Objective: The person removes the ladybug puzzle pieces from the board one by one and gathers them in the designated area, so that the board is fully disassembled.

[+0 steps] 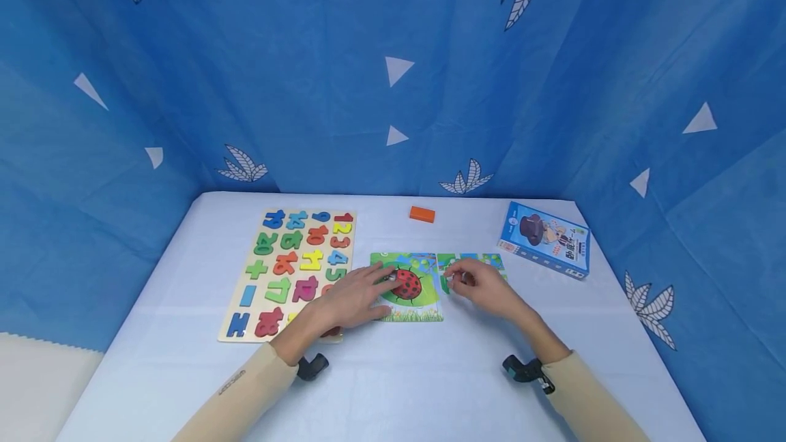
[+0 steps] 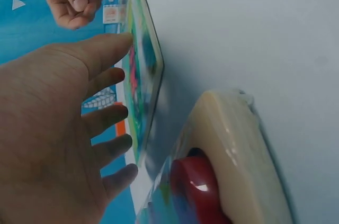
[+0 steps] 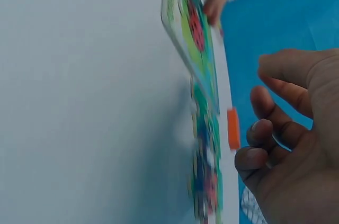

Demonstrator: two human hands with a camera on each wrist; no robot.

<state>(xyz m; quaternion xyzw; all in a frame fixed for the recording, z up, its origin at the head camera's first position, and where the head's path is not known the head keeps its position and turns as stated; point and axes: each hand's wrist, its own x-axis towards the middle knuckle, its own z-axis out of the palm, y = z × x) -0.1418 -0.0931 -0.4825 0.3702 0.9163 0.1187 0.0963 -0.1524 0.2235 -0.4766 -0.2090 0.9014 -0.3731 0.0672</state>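
Note:
A square ladybug jigsaw puzzle (image 1: 420, 302) with grass along its lower edge lies on the white table. My left hand (image 1: 353, 295) spreads over its left side, fingers fairly straight; whether the fingertips press on it I cannot tell. To the puzzle's right lie loose green and blue jigsaw pieces (image 1: 491, 261), partly hidden beneath my right hand (image 1: 486, 290). In the right wrist view that hand hovers above the jumbled pieces (image 3: 204, 176), its fingers loosely bent, with nothing visible between them.
A wooden number board (image 1: 245, 326) with colourful digits lies at the left, under the left forearm. An orange block (image 1: 421, 214) sits at the back. Towards the back right rests a blue game box (image 1: 545, 239). Blue curtains (image 1: 344, 74) surround the table.

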